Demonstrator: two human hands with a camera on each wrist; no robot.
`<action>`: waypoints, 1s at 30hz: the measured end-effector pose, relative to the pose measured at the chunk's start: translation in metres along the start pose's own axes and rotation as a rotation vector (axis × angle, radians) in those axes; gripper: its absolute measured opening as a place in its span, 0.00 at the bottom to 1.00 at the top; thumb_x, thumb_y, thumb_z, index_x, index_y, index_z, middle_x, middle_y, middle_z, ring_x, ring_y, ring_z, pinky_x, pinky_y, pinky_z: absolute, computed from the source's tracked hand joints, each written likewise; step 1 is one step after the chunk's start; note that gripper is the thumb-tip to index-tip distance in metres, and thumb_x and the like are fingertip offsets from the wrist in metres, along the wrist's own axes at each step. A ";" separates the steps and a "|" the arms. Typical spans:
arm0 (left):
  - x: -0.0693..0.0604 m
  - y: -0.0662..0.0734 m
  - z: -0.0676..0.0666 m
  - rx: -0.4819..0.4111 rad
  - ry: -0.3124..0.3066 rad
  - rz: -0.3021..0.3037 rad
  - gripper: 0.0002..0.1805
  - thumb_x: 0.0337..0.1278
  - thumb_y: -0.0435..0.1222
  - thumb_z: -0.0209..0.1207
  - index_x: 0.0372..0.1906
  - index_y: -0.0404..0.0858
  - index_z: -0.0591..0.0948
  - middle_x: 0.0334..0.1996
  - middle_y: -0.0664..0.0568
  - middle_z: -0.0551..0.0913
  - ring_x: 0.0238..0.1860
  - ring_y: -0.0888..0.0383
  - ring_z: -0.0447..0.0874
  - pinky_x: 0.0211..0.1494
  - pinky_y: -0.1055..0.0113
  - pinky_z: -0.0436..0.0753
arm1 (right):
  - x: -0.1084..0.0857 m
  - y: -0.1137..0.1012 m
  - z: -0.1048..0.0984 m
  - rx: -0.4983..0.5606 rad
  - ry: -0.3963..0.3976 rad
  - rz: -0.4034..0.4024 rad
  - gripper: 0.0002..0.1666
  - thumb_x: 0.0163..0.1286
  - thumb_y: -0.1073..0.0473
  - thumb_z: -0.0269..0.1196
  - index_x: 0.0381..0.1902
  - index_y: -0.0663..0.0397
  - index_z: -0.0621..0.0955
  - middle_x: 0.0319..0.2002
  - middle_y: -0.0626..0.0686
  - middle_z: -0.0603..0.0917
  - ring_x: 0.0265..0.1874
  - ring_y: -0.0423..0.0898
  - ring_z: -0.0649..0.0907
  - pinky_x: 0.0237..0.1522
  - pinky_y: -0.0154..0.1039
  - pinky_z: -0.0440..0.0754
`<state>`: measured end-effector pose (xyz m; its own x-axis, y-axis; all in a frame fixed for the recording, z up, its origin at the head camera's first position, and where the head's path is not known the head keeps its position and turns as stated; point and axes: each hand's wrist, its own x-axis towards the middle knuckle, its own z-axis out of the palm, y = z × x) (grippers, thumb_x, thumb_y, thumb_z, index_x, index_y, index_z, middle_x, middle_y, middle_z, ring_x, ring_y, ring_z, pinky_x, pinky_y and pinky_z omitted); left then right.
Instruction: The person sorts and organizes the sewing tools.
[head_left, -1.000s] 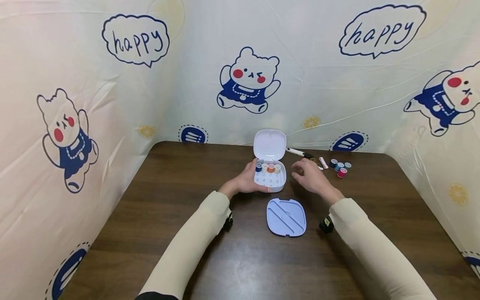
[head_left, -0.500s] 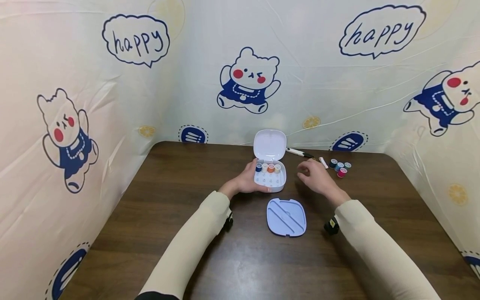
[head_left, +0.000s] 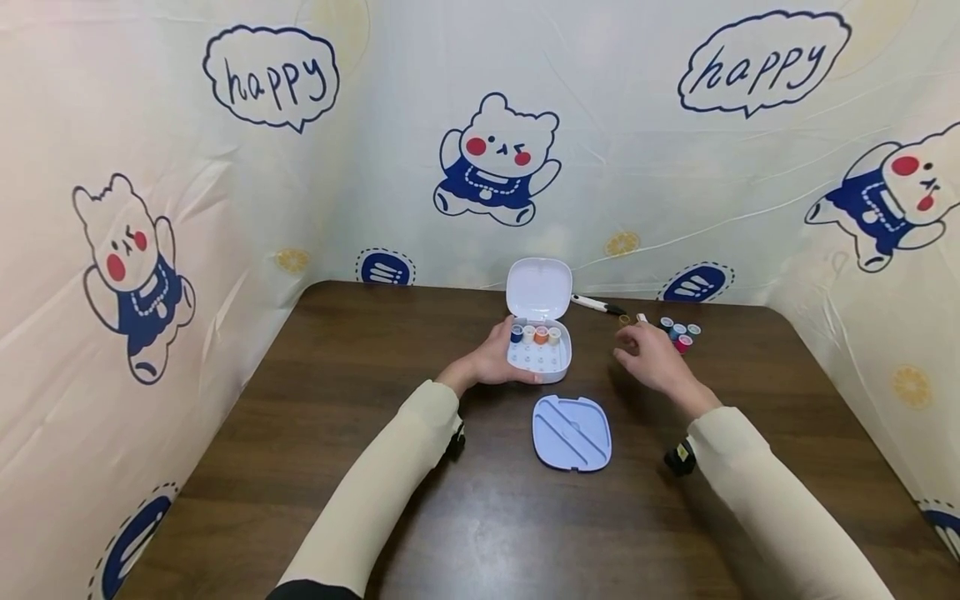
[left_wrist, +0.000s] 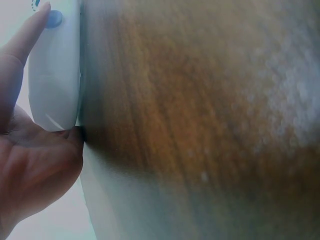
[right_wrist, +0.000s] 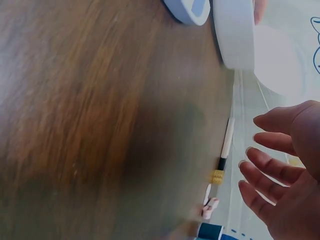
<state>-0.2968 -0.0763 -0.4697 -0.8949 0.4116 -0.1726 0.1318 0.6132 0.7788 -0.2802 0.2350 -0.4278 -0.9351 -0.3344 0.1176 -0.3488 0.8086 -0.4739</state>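
Note:
A white box (head_left: 564, 370) stands with its lid (head_left: 539, 287) raised; four-across along its back row sit a dark blue, an orange and two pale spools (head_left: 542, 335). My left hand (head_left: 489, 360) grips the box's left side, thumb along the front; in the left wrist view the hand (left_wrist: 37, 165) lies against the white wall (left_wrist: 55, 80). To the right of the box, my right hand (head_left: 654, 360) hovers over the table, beside loose spools (head_left: 667, 323). The right wrist view shows that hand (right_wrist: 290, 175) with fingers spread and empty, a dark teal spool (right_wrist: 210, 231) below.
A light blue divided tray (head_left: 572, 433) lies in front of the box. Behind, a white and black pen (head_left: 597, 305), a gold thimble (head_left: 624, 320) and a small pinkish-white item (head_left: 641, 317) lie near the table's back edge. Printed cloth hangs around the table (head_left: 315, 433).
My right hand has moved right, away from the box and towards the loose spools, covering part of them. My left hand and the box have stayed put.

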 end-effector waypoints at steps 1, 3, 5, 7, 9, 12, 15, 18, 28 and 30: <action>0.000 0.000 0.000 -0.003 0.002 0.003 0.72 0.46 0.51 0.77 0.82 0.42 0.35 0.79 0.40 0.45 0.76 0.46 0.53 0.77 0.52 0.59 | -0.002 0.001 0.000 -0.006 0.000 0.011 0.20 0.72 0.63 0.64 0.57 0.71 0.81 0.52 0.69 0.82 0.52 0.65 0.81 0.55 0.62 0.78; -0.003 0.001 0.000 -0.015 0.007 0.008 0.72 0.46 0.51 0.78 0.82 0.41 0.36 0.79 0.39 0.46 0.75 0.46 0.54 0.77 0.52 0.59 | -0.005 0.003 -0.001 -0.018 0.003 0.040 0.20 0.72 0.63 0.64 0.57 0.71 0.81 0.52 0.69 0.81 0.52 0.65 0.81 0.55 0.63 0.78; -0.006 0.003 0.000 -0.022 0.012 0.018 0.72 0.45 0.51 0.78 0.82 0.41 0.37 0.79 0.39 0.46 0.75 0.45 0.55 0.77 0.52 0.60 | -0.009 0.006 -0.002 -0.040 0.019 0.062 0.20 0.71 0.62 0.64 0.56 0.70 0.81 0.52 0.69 0.81 0.52 0.65 0.81 0.54 0.63 0.78; -0.007 0.004 0.000 -0.024 0.018 0.023 0.71 0.45 0.51 0.78 0.82 0.41 0.38 0.79 0.39 0.47 0.75 0.45 0.55 0.77 0.52 0.60 | -0.013 0.010 -0.003 -0.068 0.036 0.083 0.20 0.71 0.61 0.64 0.56 0.69 0.82 0.50 0.68 0.81 0.50 0.64 0.81 0.52 0.63 0.78; -0.008 0.005 -0.001 -0.026 0.019 0.025 0.72 0.45 0.51 0.78 0.82 0.41 0.38 0.79 0.39 0.47 0.75 0.45 0.55 0.77 0.52 0.59 | -0.016 0.013 -0.004 -0.089 0.042 0.107 0.20 0.70 0.61 0.64 0.56 0.68 0.82 0.50 0.69 0.81 0.50 0.65 0.81 0.50 0.63 0.78; -0.007 0.005 -0.001 -0.026 0.018 0.021 0.72 0.45 0.51 0.78 0.82 0.41 0.38 0.79 0.39 0.46 0.75 0.45 0.55 0.77 0.51 0.59 | -0.021 0.018 -0.008 -0.112 0.043 0.133 0.21 0.70 0.60 0.64 0.55 0.69 0.82 0.50 0.70 0.81 0.49 0.66 0.81 0.50 0.65 0.77; -0.005 0.004 -0.001 -0.022 0.011 0.010 0.71 0.46 0.52 0.77 0.82 0.42 0.37 0.79 0.40 0.46 0.75 0.46 0.55 0.77 0.51 0.59 | -0.026 0.021 -0.013 -0.126 0.066 0.166 0.22 0.70 0.59 0.64 0.56 0.70 0.81 0.52 0.71 0.80 0.50 0.68 0.79 0.50 0.67 0.76; -0.004 0.004 -0.001 -0.016 0.006 -0.002 0.71 0.47 0.51 0.77 0.82 0.43 0.36 0.79 0.40 0.45 0.75 0.46 0.54 0.77 0.51 0.59 | -0.030 0.027 -0.015 -0.120 0.109 0.229 0.25 0.69 0.58 0.64 0.58 0.70 0.78 0.51 0.72 0.76 0.49 0.69 0.76 0.48 0.67 0.75; -0.008 0.006 -0.002 -0.040 0.015 0.014 0.71 0.46 0.51 0.78 0.82 0.42 0.38 0.79 0.39 0.46 0.75 0.45 0.55 0.77 0.50 0.60 | -0.029 0.047 -0.015 0.065 0.244 0.471 0.41 0.68 0.58 0.63 0.69 0.76 0.60 0.60 0.78 0.63 0.57 0.73 0.69 0.60 0.68 0.70; -0.008 0.006 -0.002 -0.037 0.012 0.015 0.71 0.46 0.51 0.78 0.82 0.42 0.38 0.79 0.40 0.46 0.75 0.45 0.55 0.77 0.50 0.60 | -0.028 0.051 -0.015 0.096 0.288 0.476 0.39 0.69 0.59 0.63 0.67 0.79 0.62 0.58 0.78 0.65 0.57 0.72 0.69 0.62 0.66 0.68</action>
<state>-0.2899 -0.0775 -0.4627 -0.8981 0.4122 -0.1532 0.1299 0.5816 0.8030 -0.2729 0.2931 -0.4419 -0.9721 0.2131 0.0984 0.1107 0.7858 -0.6085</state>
